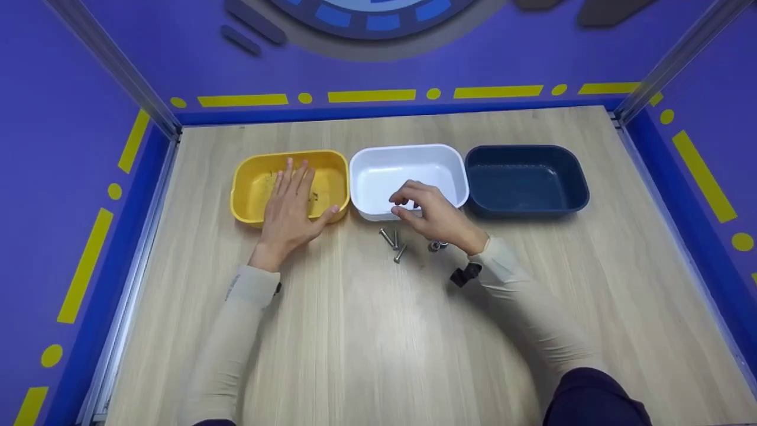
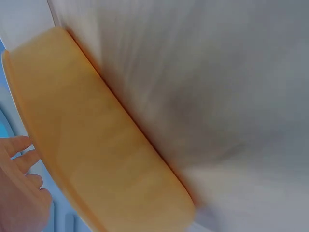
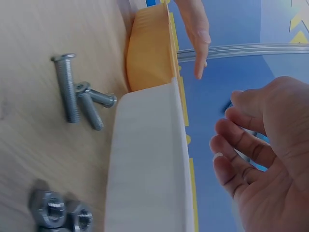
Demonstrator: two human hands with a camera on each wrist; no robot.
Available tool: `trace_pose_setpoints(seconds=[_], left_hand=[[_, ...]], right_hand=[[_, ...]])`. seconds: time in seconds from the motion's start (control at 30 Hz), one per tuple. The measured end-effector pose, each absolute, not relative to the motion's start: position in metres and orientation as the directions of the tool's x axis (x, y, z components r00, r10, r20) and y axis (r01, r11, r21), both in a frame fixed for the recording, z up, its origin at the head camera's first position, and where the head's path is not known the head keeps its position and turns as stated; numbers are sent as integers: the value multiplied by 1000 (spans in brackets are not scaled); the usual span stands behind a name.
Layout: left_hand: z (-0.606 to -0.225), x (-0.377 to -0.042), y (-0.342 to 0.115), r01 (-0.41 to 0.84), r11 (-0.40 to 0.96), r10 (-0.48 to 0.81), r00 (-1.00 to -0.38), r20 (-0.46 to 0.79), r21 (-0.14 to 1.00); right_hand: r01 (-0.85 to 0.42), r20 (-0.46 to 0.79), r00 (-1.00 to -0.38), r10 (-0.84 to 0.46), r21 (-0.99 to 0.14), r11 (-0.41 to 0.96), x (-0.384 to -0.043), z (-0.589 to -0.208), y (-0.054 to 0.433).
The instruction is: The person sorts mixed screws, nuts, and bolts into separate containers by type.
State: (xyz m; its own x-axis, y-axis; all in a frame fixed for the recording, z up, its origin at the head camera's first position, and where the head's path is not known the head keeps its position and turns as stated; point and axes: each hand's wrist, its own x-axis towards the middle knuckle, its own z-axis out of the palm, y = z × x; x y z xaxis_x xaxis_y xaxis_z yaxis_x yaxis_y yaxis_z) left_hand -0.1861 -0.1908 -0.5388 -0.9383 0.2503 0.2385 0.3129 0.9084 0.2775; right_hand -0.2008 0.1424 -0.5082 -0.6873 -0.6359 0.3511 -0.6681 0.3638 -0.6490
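My left hand [image 1: 288, 207] is spread over the yellow bin [image 1: 251, 192], fingers straight and nothing held. Small dark pieces [image 1: 314, 196] lie in that bin, partly hidden under the hand. Over the front edge of the white bin [image 1: 378, 171], my right hand [image 1: 434, 216] hangs with loosely bent fingers. The right wrist view shows a gap between its thumb and fingertips [image 3: 224, 166], with no object there. Three metal bolts [image 3: 66, 89] lie on the table in front of the white bin. Beside them, several hex nuts [image 3: 48, 210] sit close together, below the right hand.
A dark navy bin [image 1: 526, 207] stands to the right of the white one, all three side by side in a row. The wooden table [image 1: 378, 355] is bounded by blue panels [image 1: 378, 71] at the back and sides, with metal posts at the corners.
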Motion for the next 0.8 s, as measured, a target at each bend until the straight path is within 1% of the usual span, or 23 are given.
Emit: trace_pose_setpoints(seconds=[0.13, 0.5, 0.8], left_hand=[[-541, -187, -178, 327, 900, 268, -936, 227, 287], [-544, -190, -148, 354, 882, 301, -931, 207, 312], [-551, -193, -124, 368, 876, 321, -927, 194, 312]], right_hand=[[-665, 354, -695, -626, -648, 372, -197, -517, 146], [-604, 296, -744, -600, -681, 414, -186, -527, 153], [-608, 293, -743, -602, -671, 424, -173, -538, 158]])
